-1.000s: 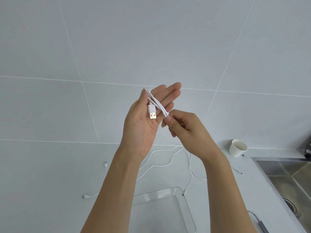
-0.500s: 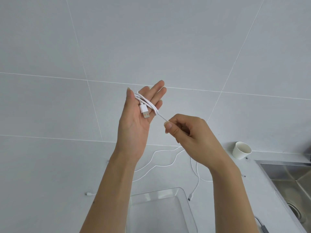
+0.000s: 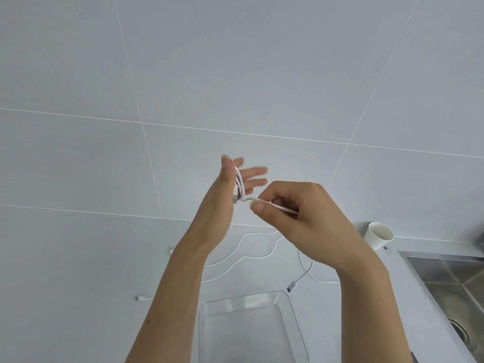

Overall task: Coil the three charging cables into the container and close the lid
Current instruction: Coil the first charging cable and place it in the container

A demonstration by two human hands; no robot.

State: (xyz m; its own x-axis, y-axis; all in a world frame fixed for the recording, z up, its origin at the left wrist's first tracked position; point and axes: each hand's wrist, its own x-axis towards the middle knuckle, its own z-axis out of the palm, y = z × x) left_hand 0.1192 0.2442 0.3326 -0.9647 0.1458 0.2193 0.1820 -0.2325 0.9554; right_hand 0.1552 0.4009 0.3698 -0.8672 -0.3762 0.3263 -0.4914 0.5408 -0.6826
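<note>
Left hand (image 3: pixel 222 203) is raised at 9 o'clock of the right hand (image 3: pixel 296 213), with a cable (image 3: pixel 239 184) between them. On the desk (image 3: pixel 78 284) below: container (image 3: pixel 242 295) at 6 o'clock, loose cables (image 3: pixel 291 286) behind it, cup (image 3: pixel 378 235) and sink (image 3: pixel 450 284) at 4 o'clock.

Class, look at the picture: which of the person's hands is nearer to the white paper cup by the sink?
Right. The right hand, pinching the white cable, is raised left of the paper cup; the left hand is farther left, beyond it.
</note>
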